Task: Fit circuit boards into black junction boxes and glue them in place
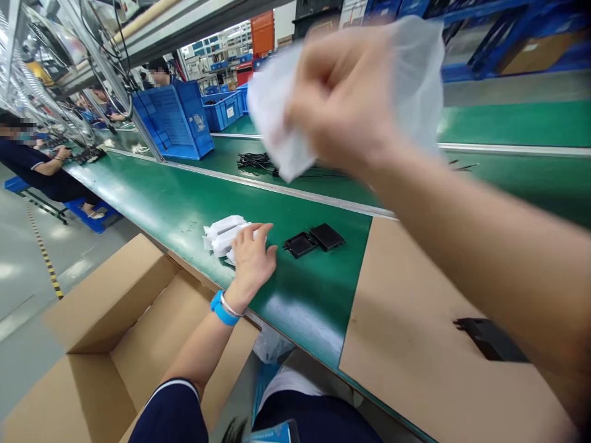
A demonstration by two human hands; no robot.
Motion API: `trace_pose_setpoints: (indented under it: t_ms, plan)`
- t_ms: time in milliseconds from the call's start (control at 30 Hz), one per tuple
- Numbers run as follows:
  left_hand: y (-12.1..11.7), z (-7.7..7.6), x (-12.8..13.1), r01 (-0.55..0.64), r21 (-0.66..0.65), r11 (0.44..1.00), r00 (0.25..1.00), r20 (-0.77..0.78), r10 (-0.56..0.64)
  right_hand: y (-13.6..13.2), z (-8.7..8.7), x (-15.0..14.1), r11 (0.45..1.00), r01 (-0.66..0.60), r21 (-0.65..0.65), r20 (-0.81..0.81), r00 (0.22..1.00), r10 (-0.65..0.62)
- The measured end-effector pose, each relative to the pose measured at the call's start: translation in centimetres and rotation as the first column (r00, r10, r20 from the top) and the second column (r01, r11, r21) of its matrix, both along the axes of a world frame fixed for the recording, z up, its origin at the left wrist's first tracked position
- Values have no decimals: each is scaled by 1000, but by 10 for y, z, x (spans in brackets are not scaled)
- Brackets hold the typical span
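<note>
My right hand (346, 104) is raised high over the bench, blurred, its fingers closed on a thin white translucent bag (418, 80) that spreads out on both sides of the fist. Lower down, my left hand (252, 255) rests over several white-wrapped packets (226, 232) lying side by side on the green bench. Its thumb and fingers are apart; whether the fingertips press on the packets is partly hidden. Just right of that hand lie a black plastic tray-like piece (301, 245) and a flat black piece (327, 237), touching each other.
An open cardboard carton (152, 332) stands against the bench's near edge. A cardboard sheet (397, 307) covers the bench at right, bearing another black piece (492, 339). Beyond a metal rail lie black cables (253, 161) and a blue crate (178, 123). A co-worker (41, 157) sits at left.
</note>
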State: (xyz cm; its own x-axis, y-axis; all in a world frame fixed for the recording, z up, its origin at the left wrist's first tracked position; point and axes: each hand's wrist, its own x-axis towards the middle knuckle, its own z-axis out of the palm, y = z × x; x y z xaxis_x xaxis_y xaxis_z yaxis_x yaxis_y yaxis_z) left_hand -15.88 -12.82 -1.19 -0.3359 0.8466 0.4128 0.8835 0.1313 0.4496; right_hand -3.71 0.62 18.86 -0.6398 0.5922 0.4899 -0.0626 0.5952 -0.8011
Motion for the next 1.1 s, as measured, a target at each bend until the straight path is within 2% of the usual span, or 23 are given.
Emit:
trace_pose_setpoints:
  t_ms: [67,100,167,233,300,333,400,467,567,633,700,800,933,1033,1100]
  plan:
    - [-19,1,-18,-88,-40,995,989,-126,82,-14,-59,-20,992,-1,126,192,981,-23]
    - [-27,-1,-24,-84,-61,995,985,-153,74,-18,-88,-29,986,-29,166,294,955,-22]
    - [-40,-10,-27,13,-90,996,985,-168,-28,-19,-136,-42,977,-120,173,469,883,26]
    - [-52,-24,-22,126,-106,986,975,-168,-143,-13,-163,-47,963,-205,174,594,802,63]
    - [-61,-37,-14,163,-95,982,971,-163,-177,-7,-172,-44,941,-285,180,687,721,87]
    - [-64,-43,-10,133,-68,989,978,-155,-142,-6,-173,-41,930,-314,189,720,688,86]
    - [-68,-52,-7,8,11,1000,993,-115,-6,-7,-171,-33,911,-344,229,754,655,58]
    - [-67,-57,-7,-85,58,995,995,-37,88,-13,-169,-29,894,-353,276,750,661,30]
    - [-62,-56,-8,-70,62,996,994,84,65,-19,-164,-34,877,-364,313,708,705,39]
    - [-55,-53,-6,-63,78,995,989,142,51,-17,-153,-41,881,-327,341,646,763,33]
    - [-46,-49,-2,-104,97,990,978,190,85,-10,-134,-48,897,-237,372,550,835,-8]
    - [-28,-43,3,-173,99,980,956,258,143,2,-97,-55,918,-68,391,406,908,-106]
    - [-3,-35,0,-150,134,980,966,233,116,15,-49,-58,928,111,356,170,969,-181]
    - [13,-34,-7,-129,161,979,978,181,100,26,-22,-58,925,256,280,-88,967,-240]
    - [22,-36,-10,-111,158,981,983,163,85,33,-6,-55,900,382,211,-237,913,-332]
